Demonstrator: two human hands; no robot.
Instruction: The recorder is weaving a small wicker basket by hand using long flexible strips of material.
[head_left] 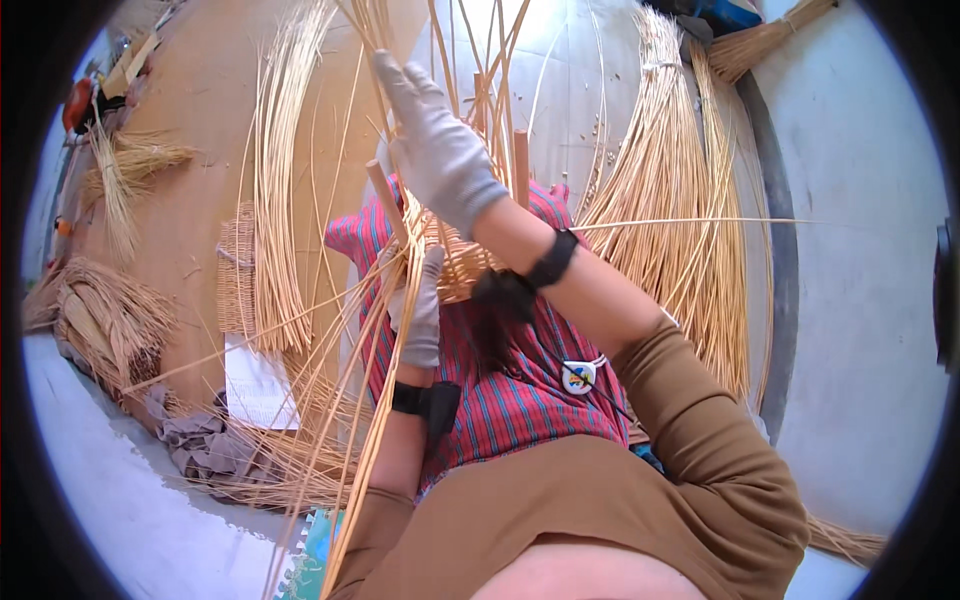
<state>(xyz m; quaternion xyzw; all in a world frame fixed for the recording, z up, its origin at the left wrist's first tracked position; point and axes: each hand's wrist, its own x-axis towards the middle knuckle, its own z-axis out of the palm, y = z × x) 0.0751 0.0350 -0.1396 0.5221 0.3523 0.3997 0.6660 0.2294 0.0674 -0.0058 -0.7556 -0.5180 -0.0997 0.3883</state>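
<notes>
Closest to the wearer, a red striped cloth covers the lap under the work, most likely to spare the clothes and cushion the piece. From here I see the left hand, in a pale glove, closed around some long canes at the near left side of the wicker basket — steadying it, I'd judge, and keeping the loose ends gathered, since they trail from the grip back toward the body. The basket sits on the lap, just right of that grip: honey-coloured, tightly woven below, with thick wooden pegs upright at its edge and thin unwoven stakes fanning out above. Over it, beyond the left hand, hangs the gloved right hand, fingers long and nearly straight among the canes; whether it pinches one, I can't tell. Farther out, a big straw-coloured bundle lies right of both hands and a slimmer bundle left — laid lengthwise, perhaps so single canes pull free easily.
</notes>
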